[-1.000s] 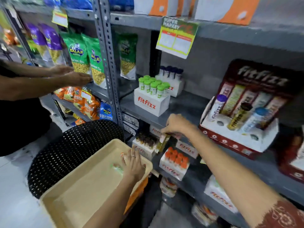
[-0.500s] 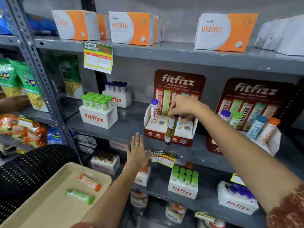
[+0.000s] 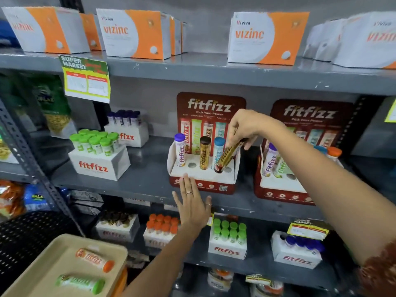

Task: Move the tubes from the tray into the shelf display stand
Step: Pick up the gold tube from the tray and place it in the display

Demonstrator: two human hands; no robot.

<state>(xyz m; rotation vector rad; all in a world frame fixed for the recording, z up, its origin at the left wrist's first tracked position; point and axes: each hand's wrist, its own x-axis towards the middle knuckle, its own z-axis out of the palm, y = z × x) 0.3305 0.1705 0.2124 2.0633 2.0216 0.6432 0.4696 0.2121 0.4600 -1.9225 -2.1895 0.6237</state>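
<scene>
the right hand (image 3: 244,127) pinches a gold tube (image 3: 227,156), tilted, foot at the display stand (image 3: 201,174) hole – it could jam or topple neighbours; left hand (image 3: 192,205) spread wide, empty.

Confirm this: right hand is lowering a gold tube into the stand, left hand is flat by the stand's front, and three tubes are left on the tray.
Not quite. The head view shows two tubes on the tray, not three: an orange-capped tube and a green-capped tube. The rest holds: the right hand holds the gold tube tilted over the stand, and the left hand is open by its front.
</scene>
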